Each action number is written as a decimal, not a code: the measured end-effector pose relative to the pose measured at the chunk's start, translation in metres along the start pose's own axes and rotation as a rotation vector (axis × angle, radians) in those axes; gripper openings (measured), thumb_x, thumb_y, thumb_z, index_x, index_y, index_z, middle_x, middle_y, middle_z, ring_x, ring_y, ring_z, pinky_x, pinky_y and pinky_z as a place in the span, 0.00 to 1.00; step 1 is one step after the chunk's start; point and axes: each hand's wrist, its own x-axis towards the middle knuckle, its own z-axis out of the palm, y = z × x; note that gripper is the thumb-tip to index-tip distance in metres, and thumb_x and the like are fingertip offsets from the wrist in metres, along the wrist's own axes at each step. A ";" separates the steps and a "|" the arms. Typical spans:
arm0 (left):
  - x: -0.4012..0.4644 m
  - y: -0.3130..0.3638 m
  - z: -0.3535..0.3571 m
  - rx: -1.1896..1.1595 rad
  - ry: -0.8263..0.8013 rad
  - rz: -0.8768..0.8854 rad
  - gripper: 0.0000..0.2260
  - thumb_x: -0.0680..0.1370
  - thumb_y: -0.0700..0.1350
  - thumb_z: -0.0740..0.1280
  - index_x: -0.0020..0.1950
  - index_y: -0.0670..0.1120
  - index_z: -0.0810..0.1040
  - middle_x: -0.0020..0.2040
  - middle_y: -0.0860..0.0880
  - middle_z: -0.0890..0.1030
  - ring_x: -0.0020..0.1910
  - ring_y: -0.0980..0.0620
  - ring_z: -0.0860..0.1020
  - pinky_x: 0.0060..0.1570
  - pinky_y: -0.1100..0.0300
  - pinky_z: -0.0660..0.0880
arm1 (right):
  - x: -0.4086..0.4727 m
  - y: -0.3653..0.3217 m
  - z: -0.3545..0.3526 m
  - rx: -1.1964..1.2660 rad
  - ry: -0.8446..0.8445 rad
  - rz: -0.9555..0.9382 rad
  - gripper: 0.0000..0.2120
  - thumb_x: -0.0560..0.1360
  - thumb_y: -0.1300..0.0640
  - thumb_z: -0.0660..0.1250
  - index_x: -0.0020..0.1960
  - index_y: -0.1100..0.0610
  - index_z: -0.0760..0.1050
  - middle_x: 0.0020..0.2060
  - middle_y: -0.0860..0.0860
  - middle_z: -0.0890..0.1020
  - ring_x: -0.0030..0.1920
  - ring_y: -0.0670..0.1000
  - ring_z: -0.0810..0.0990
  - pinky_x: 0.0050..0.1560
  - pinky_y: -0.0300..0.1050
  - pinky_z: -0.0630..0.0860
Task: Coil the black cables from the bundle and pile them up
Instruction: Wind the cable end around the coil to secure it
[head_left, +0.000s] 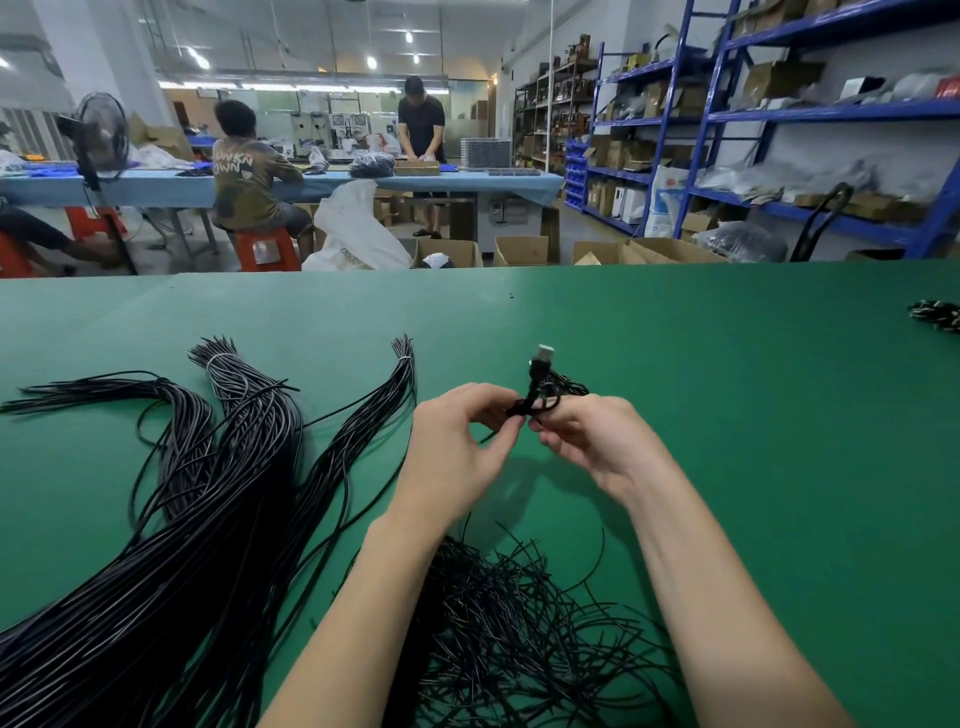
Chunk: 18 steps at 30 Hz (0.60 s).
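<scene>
A small coiled black cable with a silver plug end (540, 387) sits just above the middle of the frame, raised off the green felt-covered table (727, 415), its plug pointing up and away from the person. The left hand (457, 441) pinches the coil's near end from the left with thumb and forefinger, and the right hand (592, 436) curls its fingers around the loops from the right, so the coil lies between the two grips and both are equally near. A thin black tie seems to wrap its waist, though blur hides the detail. The long bundle of straight black cables (218, 493) runs from lower left towards upper centre, well left of the hands. A heap of short black wire ties (509, 623) lies below the wrists, and a small pile of finished coils (935, 314) shows at the right edge.
</scene>
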 end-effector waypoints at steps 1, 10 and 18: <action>0.001 -0.002 0.000 0.062 -0.002 0.083 0.06 0.73 0.36 0.75 0.48 0.44 0.86 0.41 0.53 0.85 0.39 0.58 0.81 0.46 0.67 0.77 | 0.000 0.001 0.000 0.131 -0.043 0.111 0.07 0.72 0.70 0.68 0.39 0.63 0.81 0.30 0.54 0.82 0.26 0.45 0.78 0.25 0.31 0.73; 0.009 -0.005 -0.011 -0.802 -0.047 -0.852 0.05 0.75 0.39 0.74 0.50 0.42 0.82 0.38 0.50 0.79 0.34 0.54 0.75 0.34 0.65 0.71 | -0.004 -0.011 -0.005 -0.425 -0.129 -0.361 0.09 0.77 0.61 0.73 0.55 0.51 0.84 0.45 0.48 0.88 0.35 0.45 0.83 0.33 0.35 0.77; 0.010 -0.003 -0.012 -1.009 -0.129 -0.950 0.11 0.69 0.41 0.75 0.49 0.41 0.83 0.37 0.50 0.80 0.31 0.57 0.75 0.28 0.69 0.71 | -0.005 -0.011 -0.003 -0.761 -0.004 -0.687 0.04 0.70 0.44 0.78 0.41 0.43 0.86 0.31 0.36 0.83 0.29 0.43 0.78 0.33 0.36 0.75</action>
